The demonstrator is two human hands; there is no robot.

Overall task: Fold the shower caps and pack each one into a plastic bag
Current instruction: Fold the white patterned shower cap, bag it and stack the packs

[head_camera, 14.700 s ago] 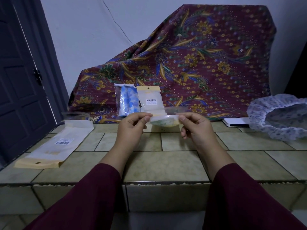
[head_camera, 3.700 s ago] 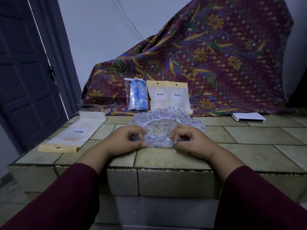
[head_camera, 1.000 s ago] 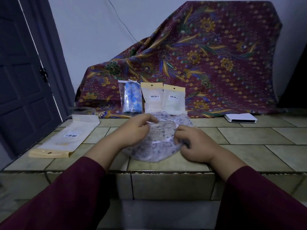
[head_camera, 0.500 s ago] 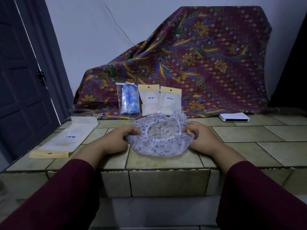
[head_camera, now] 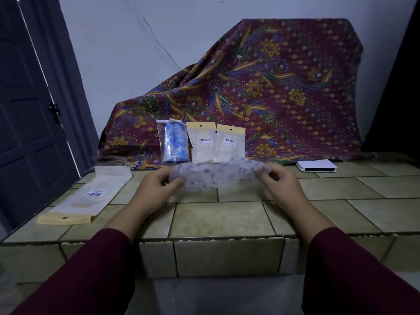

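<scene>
Your left hand (head_camera: 159, 187) and right hand (head_camera: 278, 181) each pinch an end of the translucent white shower cap with bluish print (head_camera: 213, 176), stretched flat above the tiled counter (head_camera: 227, 214). Three filled plastic packets (head_camera: 202, 142) stand behind; empty bags (head_camera: 88, 196) wait left. Barcode labels unreadable.

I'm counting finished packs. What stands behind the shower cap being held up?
Behind the shower cap three packed bags lean on the patterned cloth: one blue-printed, two yellow-topped. Their bottom edges are covered.
</scene>
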